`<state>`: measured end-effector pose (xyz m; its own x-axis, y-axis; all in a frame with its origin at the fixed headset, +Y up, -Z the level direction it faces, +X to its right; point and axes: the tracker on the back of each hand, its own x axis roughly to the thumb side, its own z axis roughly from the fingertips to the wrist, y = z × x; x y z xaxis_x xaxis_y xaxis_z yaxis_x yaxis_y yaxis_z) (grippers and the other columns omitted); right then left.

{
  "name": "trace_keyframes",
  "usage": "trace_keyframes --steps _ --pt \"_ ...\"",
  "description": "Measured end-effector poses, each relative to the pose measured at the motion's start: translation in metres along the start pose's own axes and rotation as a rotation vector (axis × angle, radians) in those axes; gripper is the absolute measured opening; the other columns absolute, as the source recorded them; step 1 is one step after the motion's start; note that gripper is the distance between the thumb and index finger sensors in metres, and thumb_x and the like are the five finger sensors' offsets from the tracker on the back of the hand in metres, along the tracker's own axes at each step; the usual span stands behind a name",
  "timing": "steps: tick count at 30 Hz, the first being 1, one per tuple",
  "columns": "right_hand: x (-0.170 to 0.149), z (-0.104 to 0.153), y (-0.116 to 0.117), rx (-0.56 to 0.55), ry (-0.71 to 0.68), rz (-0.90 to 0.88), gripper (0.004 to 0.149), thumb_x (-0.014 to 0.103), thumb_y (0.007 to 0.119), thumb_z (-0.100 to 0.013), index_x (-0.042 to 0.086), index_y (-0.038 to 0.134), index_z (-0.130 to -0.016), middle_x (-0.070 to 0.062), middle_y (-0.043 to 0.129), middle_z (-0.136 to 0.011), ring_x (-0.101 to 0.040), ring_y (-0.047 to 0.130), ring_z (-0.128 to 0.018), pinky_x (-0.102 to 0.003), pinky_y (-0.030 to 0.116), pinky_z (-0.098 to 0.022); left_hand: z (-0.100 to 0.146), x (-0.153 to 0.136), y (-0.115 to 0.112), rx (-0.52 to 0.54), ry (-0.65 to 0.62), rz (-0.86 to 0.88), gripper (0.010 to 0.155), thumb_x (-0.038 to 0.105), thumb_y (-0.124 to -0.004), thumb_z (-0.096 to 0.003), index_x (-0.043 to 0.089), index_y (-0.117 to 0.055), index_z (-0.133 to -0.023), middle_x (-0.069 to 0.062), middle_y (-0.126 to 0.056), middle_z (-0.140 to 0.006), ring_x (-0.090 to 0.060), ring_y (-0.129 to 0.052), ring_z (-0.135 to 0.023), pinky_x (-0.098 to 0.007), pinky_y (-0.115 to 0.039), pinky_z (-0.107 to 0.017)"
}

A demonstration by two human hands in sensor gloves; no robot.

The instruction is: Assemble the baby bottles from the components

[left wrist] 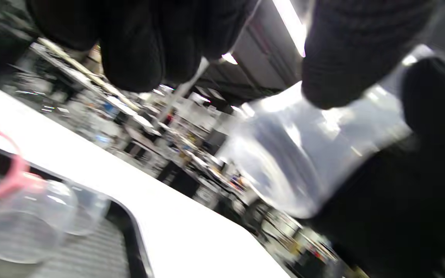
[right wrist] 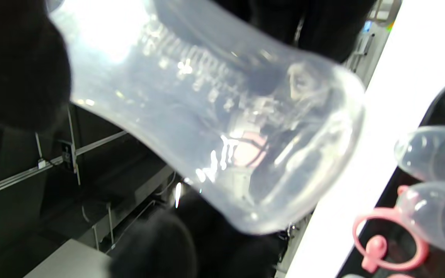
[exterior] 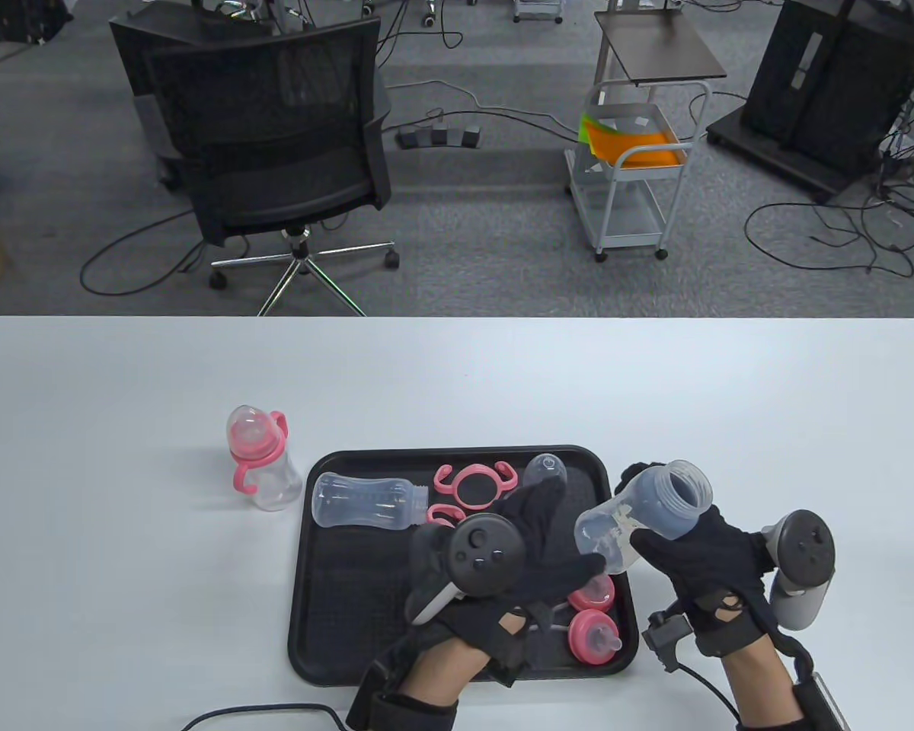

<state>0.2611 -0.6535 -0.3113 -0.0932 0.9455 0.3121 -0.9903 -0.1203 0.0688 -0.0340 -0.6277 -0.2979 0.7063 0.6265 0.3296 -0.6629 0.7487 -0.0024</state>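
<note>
My right hand [exterior: 637, 525] grips a clear bottle body [exterior: 666, 499] above the right edge of the black tray [exterior: 312, 609], tilted with its open threaded mouth up and to the right. The bottle [right wrist: 214, 116] fills the right wrist view. My left hand [exterior: 556, 541] hovers over the tray with fingers stretched out. Its thumb [left wrist: 342, 58] touches the base end of the bottle [left wrist: 303, 154]. In the tray lie another clear bottle body [exterior: 369, 500], a pink handle ring [exterior: 476, 485], a clear dome cap [exterior: 544, 468] and two pink nipple collars [exterior: 594, 636].
An assembled bottle with pink handles [exterior: 263, 464] stands on the white table [exterior: 122, 381] left of the tray. A black cable [exterior: 259, 714] runs along the near edge. Beyond the table's far edge stand an office chair [exterior: 274, 137] and a white cart [exterior: 632, 167].
</note>
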Motion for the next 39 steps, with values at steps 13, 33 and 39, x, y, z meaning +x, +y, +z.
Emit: trace_keyframes --steps 13,33,39 --pt "0.002 -0.001 -0.020 -0.091 -0.006 0.148 0.099 0.060 0.098 -0.029 0.013 0.053 -0.104 -0.014 0.067 -0.101 -0.041 0.076 -0.094 -0.063 0.067 -0.069 0.000 -0.080 -0.018 -0.055 0.490 -0.409 0.076 0.071 -0.093 -0.0390 0.012 -0.091 -0.088 -0.002 -0.106 -0.052 -0.021 -0.107 -0.029 -0.048 -0.089 -0.045" --pt "-0.013 -0.004 -0.013 -0.055 0.050 0.202 0.099 0.060 0.097 -0.030 0.010 0.052 -0.103 -0.016 0.067 -0.100 -0.043 0.076 -0.092 -0.064 0.067 -0.068 -0.010 -0.104 -0.031 -0.120 0.571 -0.289 0.053 0.051 -0.103 -0.0408 0.013 -0.099 -0.077 0.002 -0.109 -0.040 -0.017 -0.108 -0.018 -0.046 -0.089 -0.048" --pt "-0.014 -0.004 -0.011 -0.042 0.053 0.208 0.099 0.059 0.097 -0.030 0.009 0.053 -0.103 -0.016 0.067 -0.100 -0.044 0.076 -0.092 -0.064 0.067 -0.067 -0.005 -0.104 -0.017 -0.120 0.548 -0.204 0.049 0.050 -0.104 -0.0409 0.017 -0.101 -0.077 0.001 -0.109 -0.042 -0.018 -0.108 -0.020 -0.048 -0.087 -0.050"
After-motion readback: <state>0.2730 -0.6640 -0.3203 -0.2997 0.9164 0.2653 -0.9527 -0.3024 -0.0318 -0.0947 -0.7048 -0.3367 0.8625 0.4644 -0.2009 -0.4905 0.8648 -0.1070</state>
